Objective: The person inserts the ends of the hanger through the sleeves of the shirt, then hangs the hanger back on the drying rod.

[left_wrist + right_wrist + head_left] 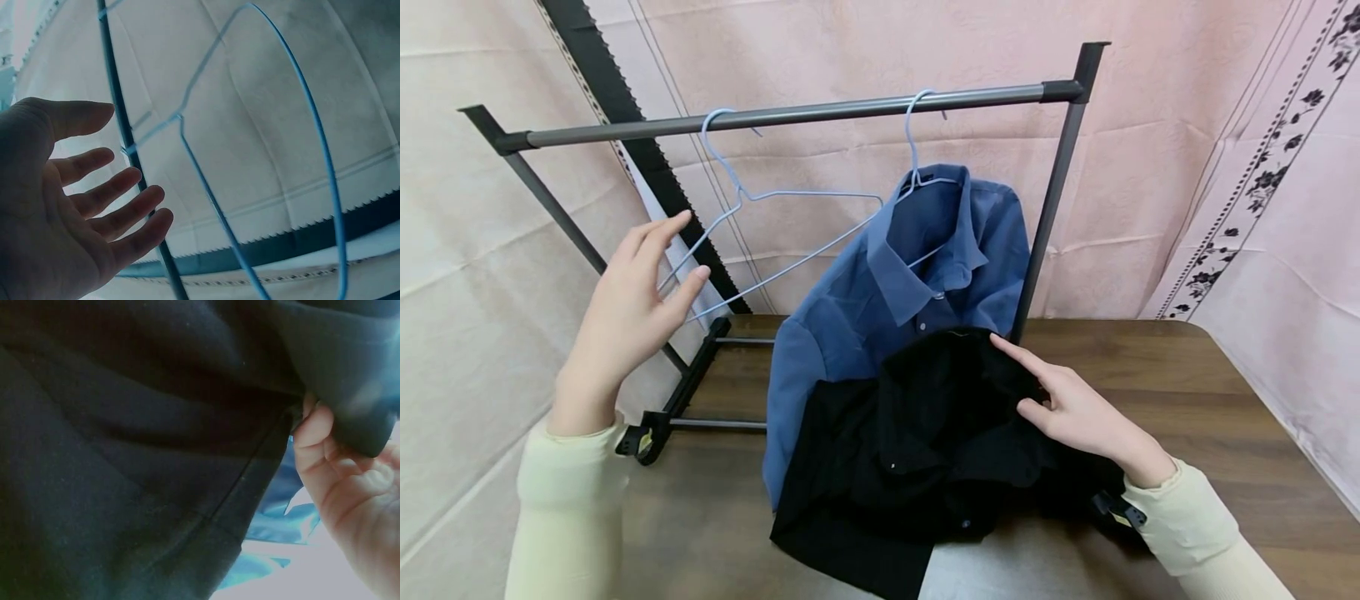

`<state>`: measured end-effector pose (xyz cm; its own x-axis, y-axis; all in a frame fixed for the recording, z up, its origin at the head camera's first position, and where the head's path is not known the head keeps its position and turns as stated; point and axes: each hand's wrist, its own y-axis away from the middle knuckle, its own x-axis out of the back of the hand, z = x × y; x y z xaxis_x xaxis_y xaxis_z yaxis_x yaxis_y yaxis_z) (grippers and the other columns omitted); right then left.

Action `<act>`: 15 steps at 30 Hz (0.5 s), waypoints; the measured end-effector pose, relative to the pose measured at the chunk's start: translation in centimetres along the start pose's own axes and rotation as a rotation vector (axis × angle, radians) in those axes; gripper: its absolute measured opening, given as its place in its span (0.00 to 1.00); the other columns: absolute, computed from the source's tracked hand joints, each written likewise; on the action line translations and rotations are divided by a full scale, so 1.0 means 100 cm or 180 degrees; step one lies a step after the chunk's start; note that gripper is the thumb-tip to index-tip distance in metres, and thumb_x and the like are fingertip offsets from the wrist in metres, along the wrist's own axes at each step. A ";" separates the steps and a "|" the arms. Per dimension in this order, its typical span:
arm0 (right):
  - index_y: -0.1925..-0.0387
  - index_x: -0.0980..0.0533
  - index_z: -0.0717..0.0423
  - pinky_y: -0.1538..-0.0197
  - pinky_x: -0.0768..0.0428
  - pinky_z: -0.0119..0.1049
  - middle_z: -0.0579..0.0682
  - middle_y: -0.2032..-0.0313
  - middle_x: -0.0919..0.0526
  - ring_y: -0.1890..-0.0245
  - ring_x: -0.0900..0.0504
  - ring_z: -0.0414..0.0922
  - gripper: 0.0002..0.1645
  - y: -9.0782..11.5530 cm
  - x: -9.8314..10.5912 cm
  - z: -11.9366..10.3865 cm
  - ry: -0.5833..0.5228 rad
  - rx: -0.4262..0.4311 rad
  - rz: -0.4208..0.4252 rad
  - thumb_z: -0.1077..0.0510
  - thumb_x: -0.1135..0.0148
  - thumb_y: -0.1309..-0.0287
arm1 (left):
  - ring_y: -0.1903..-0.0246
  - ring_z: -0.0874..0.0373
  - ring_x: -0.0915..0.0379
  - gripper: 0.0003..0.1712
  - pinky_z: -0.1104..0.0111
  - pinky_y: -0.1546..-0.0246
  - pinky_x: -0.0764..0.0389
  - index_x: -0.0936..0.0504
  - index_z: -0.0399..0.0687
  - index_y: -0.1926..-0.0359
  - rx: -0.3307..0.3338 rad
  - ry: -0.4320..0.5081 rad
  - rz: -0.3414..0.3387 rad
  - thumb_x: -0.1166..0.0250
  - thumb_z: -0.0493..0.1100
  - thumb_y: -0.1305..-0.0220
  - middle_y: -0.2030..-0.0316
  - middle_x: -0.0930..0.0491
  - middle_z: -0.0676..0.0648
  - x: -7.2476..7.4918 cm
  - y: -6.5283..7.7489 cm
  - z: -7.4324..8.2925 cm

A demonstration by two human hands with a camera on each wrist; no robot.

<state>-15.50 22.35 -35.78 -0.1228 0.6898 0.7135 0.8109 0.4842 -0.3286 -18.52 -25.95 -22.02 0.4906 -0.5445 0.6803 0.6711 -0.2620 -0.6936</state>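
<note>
The black shirt (850, 467) is found in front of the rack (820, 112), toward its right half, and hides the lower part of the blue shirt (835, 333) that hangs from the rack. The right hand (1067, 408) pinches the black cloth between thumb and fingers at the upper edge, beside the collar. The left hand (632, 300) is held at the rack's left side, fingers loosely spread and thumb apart, holding nothing; it is just beside the bare blue hanger (740, 192), whose hook sits on the rack's bar, and contact is not evident. Whether the black shirt's lower part bears on the bench (1165, 375) under the rack cannot be told. In this inspector's judgement the cloth is light, soft and limp (the folds sag freely), so it would droop from a single grip; the collar and shoulder seams are the soundest places to take hold. The hanger appears to be thin wire, liable to swing, and is best steadied near its neck.
</note>
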 end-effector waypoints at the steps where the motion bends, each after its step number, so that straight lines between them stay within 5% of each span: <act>1: 0.21 0.45 0.40 0.84 0.37 0.29 0.51 0.57 0.25 0.89 0.48 0.27 0.54 0.000 0.000 0.000 -0.0003 -0.0005 -0.0002 0.74 0.44 0.47 | 0.40 0.35 0.34 0.37 0.41 0.42 0.34 0.35 0.47 0.25 0.0077 -0.0007 -0.0025 0.33 0.38 0.33 0.34 0.33 0.33 0.001 -0.001 -0.004; 7: 0.21 0.45 0.38 0.84 0.37 0.29 0.54 0.48 0.27 0.89 0.48 0.27 0.54 0.001 -0.001 0.002 -0.0044 -0.0059 -0.0030 0.74 0.45 0.46 | 0.45 0.35 0.32 0.36 0.41 0.48 0.31 0.38 0.45 0.24 0.0415 0.0020 -0.0280 0.37 0.45 0.28 0.35 0.32 0.31 -0.002 -0.011 -0.028; 15: 0.21 0.45 0.40 0.83 0.37 0.29 0.54 0.49 0.26 0.89 0.48 0.27 0.53 0.001 -0.002 0.003 -0.0061 -0.0074 -0.0050 0.74 0.44 0.46 | 0.42 0.35 0.31 0.38 0.40 0.46 0.30 0.40 0.50 0.23 0.0783 0.0243 -0.0791 0.41 0.58 0.26 0.34 0.30 0.34 -0.012 -0.023 -0.053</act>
<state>-15.54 22.44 -36.19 -0.1463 0.6925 0.7064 0.8218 0.4826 -0.3029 -23.56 -28.92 -22.47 0.2588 -0.5487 0.7950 0.8830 -0.1992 -0.4249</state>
